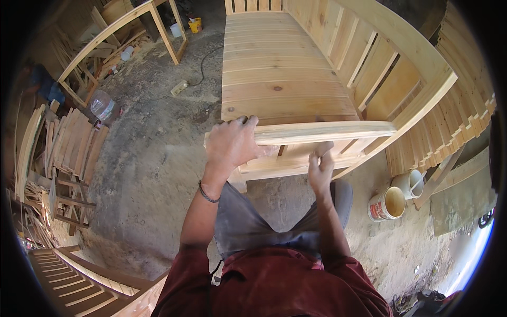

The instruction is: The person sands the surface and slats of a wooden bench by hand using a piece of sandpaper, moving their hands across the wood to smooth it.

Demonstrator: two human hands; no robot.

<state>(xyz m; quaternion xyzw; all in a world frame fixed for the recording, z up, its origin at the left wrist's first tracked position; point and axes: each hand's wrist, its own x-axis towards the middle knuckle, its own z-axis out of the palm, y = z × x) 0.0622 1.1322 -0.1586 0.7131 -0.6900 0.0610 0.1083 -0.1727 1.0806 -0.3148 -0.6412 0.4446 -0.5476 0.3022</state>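
Note:
A pale wooden bench (pixel 280 79) with a slatted seat and back stands in front of me. My left hand (pixel 231 141) is closed over the left end of its near armrest (pixel 327 131), fingers on top and thumb on my side. Below the armrest, by the end slats, my right hand (pixel 320 168) is closed on a small flat brown piece (pixel 323 149). Motion smears that piece, and I cannot make out whether it is sandpaper. Part of it touches or overlaps the underside of the armrest.
Two buckets (pixel 388 204) stand on the right by stacked wooden slats (pixel 443 127). A wooden frame (pixel 171 39), a socket block (pixel 179 87) with a cable and a clear plastic jug (pixel 103 105) are at the far left. Cut boards (pixel 71 142) pile up nearer. Another person (pixel 45 82) bends there.

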